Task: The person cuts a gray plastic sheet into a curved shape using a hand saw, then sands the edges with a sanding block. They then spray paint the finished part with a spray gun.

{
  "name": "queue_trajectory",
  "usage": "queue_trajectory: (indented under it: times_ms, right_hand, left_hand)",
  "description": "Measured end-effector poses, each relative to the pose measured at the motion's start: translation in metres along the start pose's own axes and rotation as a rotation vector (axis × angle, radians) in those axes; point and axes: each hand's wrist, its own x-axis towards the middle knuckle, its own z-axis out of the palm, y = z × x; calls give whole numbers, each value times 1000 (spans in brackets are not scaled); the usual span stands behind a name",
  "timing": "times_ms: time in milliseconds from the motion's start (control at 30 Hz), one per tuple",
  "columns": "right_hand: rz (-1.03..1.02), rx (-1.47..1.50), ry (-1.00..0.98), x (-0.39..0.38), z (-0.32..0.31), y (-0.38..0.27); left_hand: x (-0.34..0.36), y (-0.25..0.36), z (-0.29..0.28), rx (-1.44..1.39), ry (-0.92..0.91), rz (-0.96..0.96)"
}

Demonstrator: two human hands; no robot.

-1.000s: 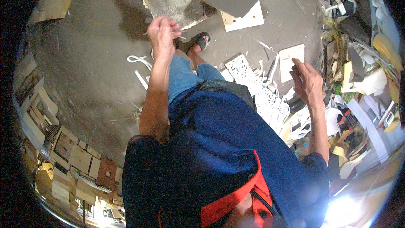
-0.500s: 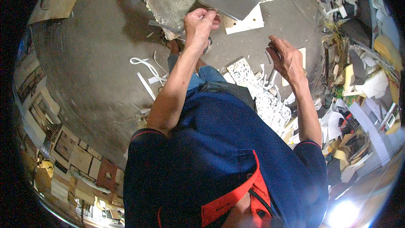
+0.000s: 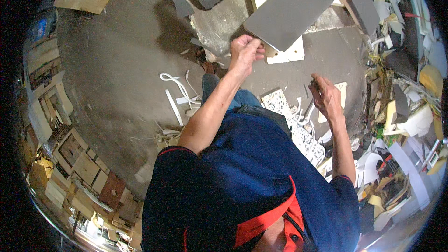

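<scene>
One grey sheet (image 3: pixel 291 11) is lying over a pale board (image 3: pixel 293 51). The left hand (image 3: pixel 245 55) is keeping curled fingers together beside the sheet's near edge; the right hand (image 3: pixel 328 99) is hovering apart, fingers bent. Whether either is gripping anything, I cannot tell.

grey sheet (image 3: pixel 291 14) partly beyond the view's top edge

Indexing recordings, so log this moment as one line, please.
left hand: curled, at gray sheet | right hand: loosely curled, near cream panel | holds: unclear | floor: speckled slab, straight white strip
</scene>
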Motion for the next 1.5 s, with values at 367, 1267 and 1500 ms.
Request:
queue_trajectory:
  times_ms: [367,1267,1500]
  right_hand:
    - [148,62,54,-63,-6,-1]
    - [1094,394,536,-191,100,-29]
    - [1009,383,471,-211,98,157]
  left_hand:
    - [8,28,-82,128,263,9]
    - [172,106,205,1830,-403,1099]
    - [262,132,326,1927,134,908]
